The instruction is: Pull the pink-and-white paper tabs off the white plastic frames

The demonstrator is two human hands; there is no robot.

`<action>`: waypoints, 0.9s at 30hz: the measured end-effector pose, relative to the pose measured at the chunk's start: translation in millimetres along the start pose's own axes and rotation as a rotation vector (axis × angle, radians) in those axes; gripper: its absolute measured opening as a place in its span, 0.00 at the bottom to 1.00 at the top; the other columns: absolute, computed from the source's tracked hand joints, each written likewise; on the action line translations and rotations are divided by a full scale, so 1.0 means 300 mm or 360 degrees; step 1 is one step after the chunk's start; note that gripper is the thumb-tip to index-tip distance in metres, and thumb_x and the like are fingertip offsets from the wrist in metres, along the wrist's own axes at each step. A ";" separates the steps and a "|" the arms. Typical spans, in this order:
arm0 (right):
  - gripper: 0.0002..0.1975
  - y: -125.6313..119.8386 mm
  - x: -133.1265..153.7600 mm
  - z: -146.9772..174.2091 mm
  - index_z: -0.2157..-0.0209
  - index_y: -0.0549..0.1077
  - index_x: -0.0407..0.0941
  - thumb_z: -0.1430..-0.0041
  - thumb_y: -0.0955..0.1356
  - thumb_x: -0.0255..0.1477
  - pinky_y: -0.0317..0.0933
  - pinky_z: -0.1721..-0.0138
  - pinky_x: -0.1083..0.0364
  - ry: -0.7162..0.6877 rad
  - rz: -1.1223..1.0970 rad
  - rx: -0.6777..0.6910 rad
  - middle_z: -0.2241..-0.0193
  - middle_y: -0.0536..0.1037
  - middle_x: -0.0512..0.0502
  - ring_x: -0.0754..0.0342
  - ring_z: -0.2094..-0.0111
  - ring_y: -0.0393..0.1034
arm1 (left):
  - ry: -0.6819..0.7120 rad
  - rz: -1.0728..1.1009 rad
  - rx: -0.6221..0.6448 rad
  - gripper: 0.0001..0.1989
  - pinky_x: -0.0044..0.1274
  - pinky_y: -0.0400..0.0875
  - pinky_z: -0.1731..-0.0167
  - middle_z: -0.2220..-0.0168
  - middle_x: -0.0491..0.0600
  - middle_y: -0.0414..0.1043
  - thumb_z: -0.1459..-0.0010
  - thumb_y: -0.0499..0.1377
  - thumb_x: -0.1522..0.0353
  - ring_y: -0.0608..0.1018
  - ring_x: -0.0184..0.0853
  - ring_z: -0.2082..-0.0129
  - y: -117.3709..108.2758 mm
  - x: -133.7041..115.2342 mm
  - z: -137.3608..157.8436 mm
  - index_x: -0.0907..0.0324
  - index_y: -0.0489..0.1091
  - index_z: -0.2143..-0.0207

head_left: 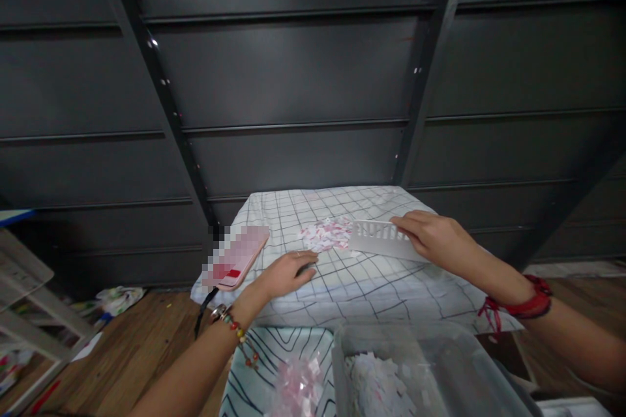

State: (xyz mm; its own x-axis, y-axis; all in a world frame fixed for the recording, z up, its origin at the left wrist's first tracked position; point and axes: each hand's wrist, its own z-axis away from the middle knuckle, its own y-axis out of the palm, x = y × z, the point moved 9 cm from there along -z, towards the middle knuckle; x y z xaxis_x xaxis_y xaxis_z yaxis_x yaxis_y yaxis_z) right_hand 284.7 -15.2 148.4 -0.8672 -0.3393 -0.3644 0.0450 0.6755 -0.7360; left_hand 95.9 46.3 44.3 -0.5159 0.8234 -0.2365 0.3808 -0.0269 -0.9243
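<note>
A small heap of white and pink paper slips [327, 234] lies on a white checked cloth [293, 205]. My right hand [437, 238] grips the far end of a white plastic piece with a row of slots [379, 238]. Its left end touches the right side of the heap. My left hand [288, 273] rests on the cloth just in front of the heap, fingers stretched out and thumb apart, with nothing visible in it. A phone in a pink case [242, 257] lies to its left, partly pixelated.
In front of the cloth stand a clear plastic bin [460, 365] with many white paper slips inside and a patterned tray [249, 345] bearing small pink-and-clear plastic bags [298, 384]. Dark metal panels [288, 71] rise behind. A white shelf frame [29, 313] stands at the left.
</note>
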 end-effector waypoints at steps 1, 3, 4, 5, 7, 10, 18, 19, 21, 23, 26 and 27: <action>0.15 -0.003 0.007 -0.004 0.63 0.72 0.41 0.48 0.58 0.18 0.62 0.69 0.58 -0.0006 0.0008 -0.0008 0.72 0.76 0.45 0.55 0.70 0.69 | 0.0004 0.0003 -0.0002 0.16 0.27 0.61 0.48 0.50 0.50 0.68 0.39 0.48 0.64 0.69 0.34 0.49 0.002 0.002 0.000 0.59 0.65 0.53; 0.15 -0.005 0.026 -0.010 0.63 0.72 0.41 0.49 0.59 0.18 0.61 0.69 0.58 -0.0033 0.0028 -0.0004 0.72 0.76 0.45 0.56 0.70 0.69 | 0.0002 0.0004 -0.0003 0.16 0.26 0.61 0.48 0.50 0.50 0.68 0.39 0.48 0.64 0.69 0.34 0.49 0.006 0.007 0.001 0.60 0.65 0.52; 0.15 -0.005 0.036 -0.013 0.64 0.72 0.41 0.49 0.59 0.17 0.61 0.70 0.59 -0.0050 0.0036 0.0003 0.72 0.75 0.46 0.56 0.70 0.69 | -0.0004 0.0002 -0.0001 0.16 0.27 0.61 0.48 0.50 0.51 0.68 0.39 0.48 0.64 0.69 0.34 0.49 0.008 0.009 0.001 0.60 0.65 0.52; 0.15 -0.006 0.047 -0.015 0.64 0.72 0.41 0.50 0.59 0.17 0.61 0.70 0.59 -0.0068 0.0037 0.0008 0.73 0.75 0.46 0.56 0.71 0.69 | -0.0011 0.0000 0.0003 0.16 0.27 0.61 0.48 0.50 0.51 0.68 0.39 0.48 0.64 0.69 0.34 0.49 0.009 0.011 0.002 0.60 0.65 0.52; 0.15 -0.009 0.064 -0.017 0.64 0.72 0.41 0.49 0.59 0.17 0.61 0.70 0.59 -0.0100 0.0009 0.0002 0.73 0.75 0.46 0.56 0.71 0.69 | -0.0024 0.0000 0.0007 0.16 0.27 0.61 0.48 0.50 0.51 0.68 0.40 0.48 0.64 0.69 0.34 0.49 0.008 0.011 0.002 0.60 0.65 0.52; 0.15 -0.018 0.081 -0.016 0.65 0.72 0.41 0.49 0.58 0.17 0.62 0.69 0.59 -0.0142 -0.0056 -0.0028 0.72 0.75 0.46 0.56 0.70 0.69 | -0.0028 0.0006 0.0005 0.16 0.27 0.62 0.48 0.51 0.50 0.69 0.40 0.48 0.64 0.69 0.34 0.50 0.004 0.007 0.003 0.60 0.66 0.53; 0.15 -0.038 0.083 0.000 0.65 0.71 0.42 0.50 0.58 0.17 0.62 0.70 0.59 -0.0093 -0.0029 -0.0045 0.73 0.75 0.47 0.56 0.71 0.68 | -0.0044 0.0017 -0.0063 0.14 0.26 0.63 0.50 0.54 0.50 0.70 0.40 0.47 0.67 0.71 0.34 0.52 -0.009 0.011 0.003 0.59 0.66 0.55; 0.15 -0.039 0.085 0.003 0.65 0.71 0.42 0.49 0.58 0.17 0.62 0.70 0.59 -0.0091 -0.0050 -0.0043 0.74 0.75 0.47 0.57 0.71 0.68 | -0.0050 0.0023 -0.0069 0.13 0.26 0.64 0.50 0.54 0.50 0.70 0.40 0.47 0.67 0.71 0.34 0.53 -0.011 0.012 0.003 0.60 0.66 0.55; 0.15 -0.039 0.091 0.005 0.65 0.71 0.43 0.48 0.58 0.18 0.61 0.70 0.59 -0.0093 -0.0077 -0.0046 0.74 0.74 0.47 0.57 0.71 0.68 | -0.0058 0.0038 -0.0081 0.13 0.25 0.64 0.51 0.55 0.50 0.70 0.40 0.47 0.68 0.71 0.33 0.53 -0.015 0.013 0.003 0.60 0.66 0.56; 0.15 -0.043 0.095 0.001 0.65 0.71 0.43 0.48 0.58 0.18 0.61 0.70 0.59 -0.0091 -0.0051 -0.0074 0.74 0.74 0.47 0.57 0.72 0.68 | -0.0055 0.0052 -0.0096 0.13 0.26 0.64 0.51 0.55 0.50 0.70 0.40 0.47 0.68 0.71 0.33 0.54 -0.017 0.014 0.003 0.60 0.66 0.56; 0.14 -0.047 0.097 -0.012 0.66 0.71 0.42 0.49 0.58 0.17 0.60 0.71 0.58 -0.0071 0.0037 -0.0104 0.75 0.74 0.47 0.56 0.72 0.68 | -0.0057 0.0074 -0.0135 0.13 0.27 0.64 0.50 0.54 0.50 0.69 0.41 0.47 0.69 0.70 0.34 0.53 -0.021 0.019 0.004 0.60 0.65 0.55; 0.14 -0.045 0.099 -0.015 0.66 0.72 0.42 0.50 0.58 0.17 0.60 0.72 0.58 -0.0065 0.0055 -0.0096 0.75 0.74 0.47 0.55 0.72 0.68 | -0.0059 0.0079 -0.0148 0.13 0.27 0.64 0.50 0.54 0.50 0.69 0.41 0.47 0.69 0.70 0.34 0.53 -0.023 0.021 0.005 0.60 0.65 0.55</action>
State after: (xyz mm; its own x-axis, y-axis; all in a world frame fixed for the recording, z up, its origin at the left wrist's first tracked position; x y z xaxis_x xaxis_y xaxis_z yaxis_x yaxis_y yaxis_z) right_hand 256.1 -31.3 150.1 -0.8445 -0.3407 -0.4131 0.0437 0.7250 -0.6873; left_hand 88.9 50.9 48.6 -0.5218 0.8008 -0.2939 0.4752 -0.0132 -0.8798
